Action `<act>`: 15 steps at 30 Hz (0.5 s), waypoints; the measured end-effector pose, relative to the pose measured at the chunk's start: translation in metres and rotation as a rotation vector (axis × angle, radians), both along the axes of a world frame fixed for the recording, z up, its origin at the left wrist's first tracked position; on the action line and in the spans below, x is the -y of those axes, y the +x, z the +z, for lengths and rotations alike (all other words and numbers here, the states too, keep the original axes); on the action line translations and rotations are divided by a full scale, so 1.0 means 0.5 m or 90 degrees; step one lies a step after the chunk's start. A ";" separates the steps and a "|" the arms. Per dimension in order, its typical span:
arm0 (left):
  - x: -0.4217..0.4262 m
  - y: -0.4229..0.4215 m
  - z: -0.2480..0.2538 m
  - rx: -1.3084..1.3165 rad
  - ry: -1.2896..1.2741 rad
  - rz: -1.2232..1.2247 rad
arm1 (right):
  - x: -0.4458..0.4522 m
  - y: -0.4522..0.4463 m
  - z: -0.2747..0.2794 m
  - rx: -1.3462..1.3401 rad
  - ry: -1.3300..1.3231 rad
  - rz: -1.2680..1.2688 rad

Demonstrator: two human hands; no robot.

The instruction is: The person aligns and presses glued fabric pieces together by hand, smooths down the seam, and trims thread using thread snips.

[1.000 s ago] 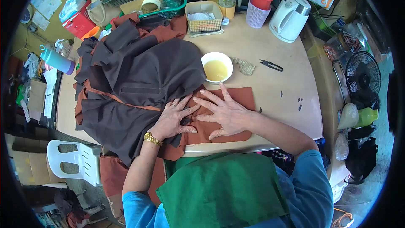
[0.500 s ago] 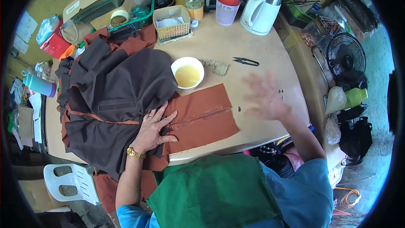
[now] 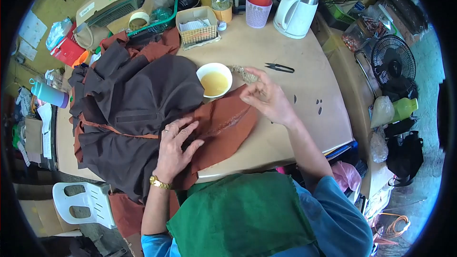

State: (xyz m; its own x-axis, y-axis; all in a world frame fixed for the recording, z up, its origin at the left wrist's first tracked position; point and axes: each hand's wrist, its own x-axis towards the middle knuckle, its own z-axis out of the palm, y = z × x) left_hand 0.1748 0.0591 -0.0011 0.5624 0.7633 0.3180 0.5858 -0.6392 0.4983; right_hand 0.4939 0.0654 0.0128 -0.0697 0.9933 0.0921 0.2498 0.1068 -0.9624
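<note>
Rust panel raised at its free end

Nearest, a dark-green rectangular cloth (image 3: 243,214) covers the person's front, between short blue sleeves. The left hand (image 3: 175,154), with a gold metal watch (image 3: 160,183) at its wrist, lies palm down, fingers loosely spread and slightly bent, where the fabrics meet. The right arm reaches forward and inward, elbow bent; the right hand (image 3: 273,101) is raised, index finger arched, thumb and fingertips seemingly pinching an edge, though the contact is partly hidden.

That edge belongs to the flat rust-brown fabric panel (image 3: 214,114) on the tan bench (image 3: 309,62), its free end tilted up and a pale, slightly shiny line running along it. The step in hand looks like lifting or turning this panel; the next move would call for a light left-hand hold and keeping the raised cloth out of the liquid.

To the left sprawls a bulky dark-brown garment (image 3: 176,81) with rust trim. Just beyond the panel stands a round white bowl (image 3: 210,67) of yellowish liquid; farther off lie black metal thread snips (image 3: 280,68), then a white electric kettle (image 3: 296,12).
</note>
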 end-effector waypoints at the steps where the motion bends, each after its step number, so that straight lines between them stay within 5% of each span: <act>1: 0.008 0.020 0.003 0.029 0.007 0.007 | 0.016 0.018 -0.011 0.044 -0.058 0.014; 3: 0.016 0.069 0.001 0.060 -0.044 -0.019 | 0.041 0.031 -0.023 0.093 -0.114 0.028; 5: 0.011 0.111 -0.027 0.031 -0.033 -0.039 | 0.067 0.035 -0.029 0.360 0.070 0.094; 8: 0.005 0.155 -0.036 0.015 -0.040 -0.028 | 0.089 0.047 -0.039 0.469 0.056 0.132; 15: 0.012 0.183 -0.055 -0.074 -0.085 -0.028 | 0.110 0.039 -0.045 0.432 -0.003 0.127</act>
State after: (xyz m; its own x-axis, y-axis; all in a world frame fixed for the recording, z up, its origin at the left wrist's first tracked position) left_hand 0.2663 0.0533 -0.0285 0.6234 0.7681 0.1459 0.6171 -0.5980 0.5114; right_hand 0.5137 0.0104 -0.0095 -0.2909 0.9559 -0.0407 0.7707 0.2089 -0.6019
